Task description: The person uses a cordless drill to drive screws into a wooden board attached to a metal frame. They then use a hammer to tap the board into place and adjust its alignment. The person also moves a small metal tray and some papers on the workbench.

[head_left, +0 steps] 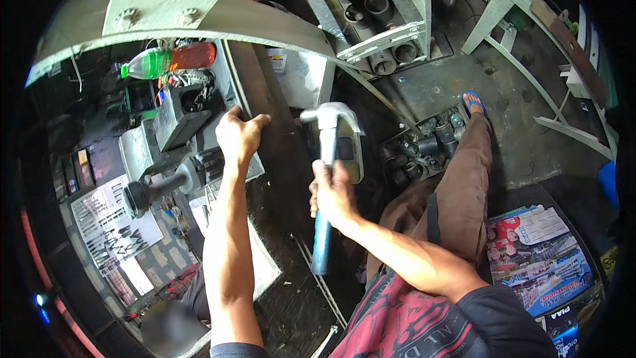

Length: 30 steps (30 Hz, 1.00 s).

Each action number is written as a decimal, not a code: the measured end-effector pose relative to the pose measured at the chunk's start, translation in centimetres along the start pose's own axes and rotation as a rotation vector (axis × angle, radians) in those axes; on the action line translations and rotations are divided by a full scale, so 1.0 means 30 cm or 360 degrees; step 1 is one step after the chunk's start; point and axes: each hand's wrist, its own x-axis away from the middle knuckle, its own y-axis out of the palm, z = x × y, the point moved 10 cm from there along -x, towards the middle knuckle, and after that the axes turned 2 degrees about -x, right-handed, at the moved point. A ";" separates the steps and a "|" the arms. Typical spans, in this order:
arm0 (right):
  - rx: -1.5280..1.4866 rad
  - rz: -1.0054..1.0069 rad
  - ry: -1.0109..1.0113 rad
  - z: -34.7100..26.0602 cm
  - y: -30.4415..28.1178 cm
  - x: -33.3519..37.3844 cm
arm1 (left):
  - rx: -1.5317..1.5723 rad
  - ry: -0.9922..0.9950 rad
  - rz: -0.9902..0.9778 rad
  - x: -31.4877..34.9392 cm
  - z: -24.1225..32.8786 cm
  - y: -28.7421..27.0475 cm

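Observation:
A claw hammer (321, 235) with a bright metal head and a blue grip is in my right hand (334, 195), which is closed round the handle. The head points away from me, above the bench's right edge. My left hand (238, 136) rests at the edge of the dark metal bench (268, 109), its fingers curled down and its thumb stretched to the right. What lies beneath those fingers is hidden. Just left of that hand stands a dark, heavy metal block (179, 119). A dark vise-like tool with a round end (137, 199) lies nearer to me.
A plastic bottle of red liquid (192, 57) lies beyond my left hand. Under a pale metal frame (391, 36) stand several pipe pieces (377, 5). A tray of dark metal parts (424, 152) sits by my foot. Printed sheets (540, 258) cover a surface at right.

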 end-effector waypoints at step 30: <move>-0.0192 0.0047 0.0539 0.063 0.085 0.088 | 0.0288 -0.0181 -0.0133 0.012 -0.076 -0.020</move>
